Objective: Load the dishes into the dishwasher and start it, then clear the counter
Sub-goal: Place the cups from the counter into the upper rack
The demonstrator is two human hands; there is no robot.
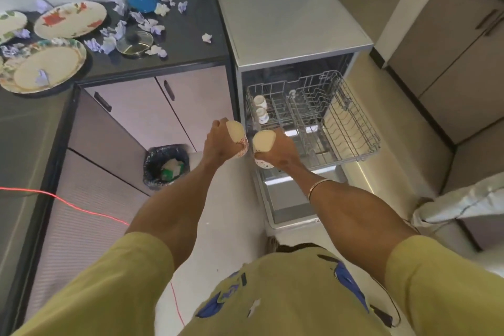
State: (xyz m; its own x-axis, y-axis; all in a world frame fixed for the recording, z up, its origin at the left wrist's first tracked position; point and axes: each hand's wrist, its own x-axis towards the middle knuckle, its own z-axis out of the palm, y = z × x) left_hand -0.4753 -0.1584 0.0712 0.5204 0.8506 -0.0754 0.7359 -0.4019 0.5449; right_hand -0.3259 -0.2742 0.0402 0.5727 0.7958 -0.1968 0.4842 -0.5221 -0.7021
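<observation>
- So far, two small white cups [260, 109] sit in the pulled-out grey wire upper rack [351, 120] of the open steel dishwasher [294, 24].
- The left hand [219, 142] grips a cream cup with red speckles [237, 136]; the right hand [281, 148] grips a cream dotted cup [263, 146]; both are just beside the rack's left edge.
- Three floral oval plates [71, 19], a glass pot lid [135, 43] and crumpled paper scraps [150, 25] remain on the dark counter [188, 46], so most of the work is left.

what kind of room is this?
Most likely a home kitchen: an open dishwasher with its rack pulled out, a dark counter holding plates, and cabinets underneath.
</observation>
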